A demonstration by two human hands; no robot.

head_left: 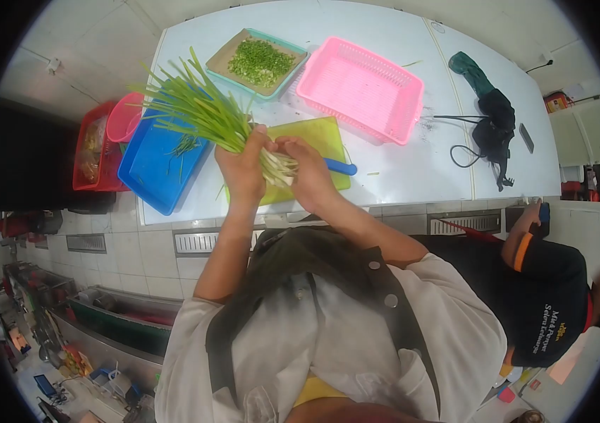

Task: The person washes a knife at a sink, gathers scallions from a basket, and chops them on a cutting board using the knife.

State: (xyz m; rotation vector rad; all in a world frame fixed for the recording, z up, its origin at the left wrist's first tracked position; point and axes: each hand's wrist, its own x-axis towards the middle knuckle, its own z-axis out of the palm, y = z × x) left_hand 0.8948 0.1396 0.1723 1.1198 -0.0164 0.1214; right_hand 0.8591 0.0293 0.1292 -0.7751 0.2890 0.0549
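Note:
My left hand [243, 169] is closed around a bunch of spring onions [208, 109], raised above the yellow-green cutting board [321, 137]. Their green tops fan out to the upper left and their white ends point down to the right. My right hand [310, 173] is curled around the white ends, its fingertips partly hidden. Just beyond it sticks out the blue handle [341, 167] of a tool, probably a knife, whose blade is hidden. A blue tray [155, 173] with a few green scraps lies left of the board.
Chopped greens fill a lined teal tray [217, 76] at the back. Beside it is a pink basket [360, 88]. A black bag with straps [494, 127] and a phone [526, 138] lie on the right. Red and pink containers [95, 151] stand left. A person in black [547, 296] is on my right.

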